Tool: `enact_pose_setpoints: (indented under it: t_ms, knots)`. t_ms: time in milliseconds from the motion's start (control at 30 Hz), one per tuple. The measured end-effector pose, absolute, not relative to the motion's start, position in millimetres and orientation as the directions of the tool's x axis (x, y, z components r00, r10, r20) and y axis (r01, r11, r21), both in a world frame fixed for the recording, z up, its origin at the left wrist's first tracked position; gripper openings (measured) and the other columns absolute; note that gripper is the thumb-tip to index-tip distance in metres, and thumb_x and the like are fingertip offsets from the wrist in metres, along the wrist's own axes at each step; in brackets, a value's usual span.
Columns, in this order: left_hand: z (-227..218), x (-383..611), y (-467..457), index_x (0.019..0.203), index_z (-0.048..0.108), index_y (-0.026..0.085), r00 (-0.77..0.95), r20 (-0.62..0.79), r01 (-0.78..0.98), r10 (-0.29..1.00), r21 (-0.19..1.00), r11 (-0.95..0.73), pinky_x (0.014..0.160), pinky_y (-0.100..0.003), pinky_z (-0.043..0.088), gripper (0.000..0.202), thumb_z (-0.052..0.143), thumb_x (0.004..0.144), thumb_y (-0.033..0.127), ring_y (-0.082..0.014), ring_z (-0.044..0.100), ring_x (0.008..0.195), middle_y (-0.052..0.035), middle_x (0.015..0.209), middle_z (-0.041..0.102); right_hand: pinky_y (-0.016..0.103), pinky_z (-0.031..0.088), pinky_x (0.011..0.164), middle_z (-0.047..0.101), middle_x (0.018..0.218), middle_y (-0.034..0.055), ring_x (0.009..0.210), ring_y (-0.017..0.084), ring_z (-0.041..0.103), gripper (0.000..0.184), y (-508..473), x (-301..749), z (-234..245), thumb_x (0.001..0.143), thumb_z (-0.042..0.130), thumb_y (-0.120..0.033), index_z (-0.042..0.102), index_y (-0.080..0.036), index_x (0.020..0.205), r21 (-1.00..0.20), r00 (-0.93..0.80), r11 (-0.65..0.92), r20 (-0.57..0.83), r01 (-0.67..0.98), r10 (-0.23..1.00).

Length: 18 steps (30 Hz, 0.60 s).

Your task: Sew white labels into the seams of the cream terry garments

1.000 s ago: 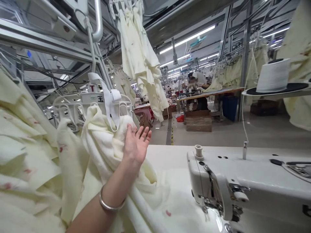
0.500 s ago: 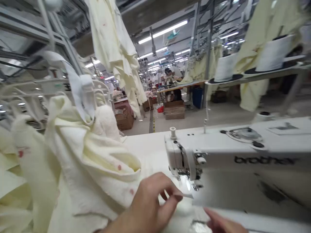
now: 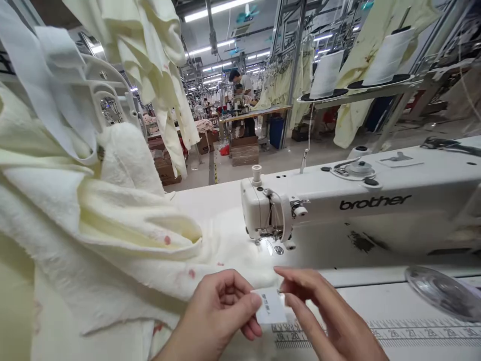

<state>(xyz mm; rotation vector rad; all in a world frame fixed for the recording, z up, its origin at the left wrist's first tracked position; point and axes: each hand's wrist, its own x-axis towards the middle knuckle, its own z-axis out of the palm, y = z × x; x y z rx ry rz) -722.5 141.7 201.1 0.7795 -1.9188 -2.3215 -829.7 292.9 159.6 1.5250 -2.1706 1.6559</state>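
Between the thumb and fingers of my left hand (image 3: 221, 313) is a small white label (image 3: 270, 306) with dark printed characters. My right hand (image 3: 323, 313) is at the label's right edge, its thumb and index finger apart; whether a fingertip touches the label is unclear. Just beyond my hands, a cream fleece garment (image 3: 146, 255) with small reddish marks lies bunched on the table, reaching towards the needle area. A white sewing machine (image 3: 266, 208) marked "brother" stands behind it, with its lamp lit.
A printed ruler scale (image 3: 421, 333) runs along the table's front. To the right lies a clear round plastic object (image 3: 443, 293). White straps (image 3: 63, 85) hang over a hanger rack at left. Thread cones (image 3: 387, 57) stand on a shelf, and a person (image 3: 244, 85) works far back.
The view has shifted right and down. My hands have come together, and the label now faces me with its print showing. The right hand has risen further into view.
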Motion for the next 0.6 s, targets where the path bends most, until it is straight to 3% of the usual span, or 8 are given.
enact_pose_setpoints:
  t_ms: [67,133,200,333,400,467,533,600]
  knots:
    - [200,-722,144,0.070,0.055,0.012,-0.868,-0.318,-0.260,-0.380,0.945,-0.197,0.054,-0.020,0.046,0.046,0.074,0.067,0.054,-0.0098,0.056,0.052,-0.0022,0.056,0.059,0.015,0.050,0.064,0.060,0.086,0.0003,0.073,0.011,0.061,0.020,290,-829,161,0.097,0.041,-0.034,0.052,-0.026,0.111,-0.916,-0.551,-0.058,0.289,-0.397,-0.783]
    - [201,-722,146,0.071,0.056,0.012,-0.863,-0.320,-0.273,-0.391,0.947,-0.172,0.056,-0.020,0.047,0.045,0.073,0.069,0.054,-0.0102,0.057,0.055,-0.0022,0.058,0.059,0.016,0.047,0.060,0.054,0.074,-0.0016,0.066,0.011,0.055,0.026,287,-829,162,0.096,0.041,-0.044,0.055,-0.023,0.092,-0.979,-0.498,-0.030,0.129,-0.200,-0.857]
    - [201,-722,148,0.073,0.056,0.011,-0.861,-0.329,-0.291,-0.388,0.944,-0.155,0.059,-0.021,0.048,0.046,0.073,0.069,0.054,-0.0107,0.057,0.058,-0.0023,0.062,0.058,0.017,0.042,0.057,0.047,0.067,-0.0027,0.062,0.011,0.049,0.034,284,-827,163,0.093,0.045,-0.051,0.052,-0.021,0.078,-0.994,-0.520,0.027,0.031,-0.103,-0.853]
    - [200,-722,145,0.078,0.056,0.012,-0.870,-0.336,-0.319,-0.360,0.942,-0.108,0.061,-0.022,0.048,0.043,0.070,0.072,0.052,-0.0119,0.058,0.061,-0.0021,0.067,0.058,0.018,0.039,0.056,0.044,0.065,-0.0034,0.060,0.010,0.045,0.037,283,-824,165,0.091,0.047,-0.052,0.050,-0.020,0.072,-0.995,-0.563,0.081,-0.037,-0.054,-0.825]
    - [206,-723,139,0.076,0.056,0.014,-0.883,-0.300,-0.341,-0.361,0.938,0.055,0.059,-0.022,0.046,0.035,0.064,0.078,0.047,-0.0127,0.058,0.061,-0.0023,0.065,0.059,0.018,0.040,0.056,0.046,0.066,-0.0033,0.061,0.010,0.048,0.034,284,-822,158,0.093,0.044,-0.049,0.051,-0.021,0.076,-0.987,-0.606,0.085,0.015,-0.135,-0.796]
    - [217,-726,131,0.076,0.058,0.015,-0.903,-0.150,-0.313,-0.403,0.871,0.378,0.059,-0.022,0.044,0.026,0.055,0.085,0.040,-0.0129,0.057,0.061,-0.0024,0.065,0.060,0.018,0.043,0.061,0.054,0.075,-0.0021,0.068,0.012,0.054,0.024,284,-820,139,0.095,0.043,-0.042,0.054,-0.023,0.089,-0.926,-0.636,0.098,0.172,-0.366,-0.752]
    - [226,-736,124,0.075,0.058,0.017,-0.913,0.014,-0.289,-0.409,0.684,0.670,0.059,-0.022,0.041,0.021,0.050,0.088,0.031,-0.0129,0.056,0.062,-0.0017,0.068,0.061,0.021,0.045,0.071,0.061,0.092,0.0008,0.083,0.014,0.059,0.016,283,-817,108,0.096,0.043,-0.033,0.054,-0.023,0.104,-0.705,-0.535,0.101,0.428,-0.702,-0.728]
    - [224,-751,119,0.072,0.057,0.018,-0.932,0.021,-0.306,-0.363,0.493,0.814,0.058,-0.023,0.040,0.016,0.049,0.086,0.023,-0.0138,0.055,0.061,-0.0012,0.067,0.062,0.028,0.042,0.084,0.063,0.106,0.0043,0.098,0.018,0.059,0.020,282,-814,74,0.097,0.038,-0.025,0.056,-0.022,0.106,-0.396,-0.353,0.103,0.635,-0.912,-0.687]
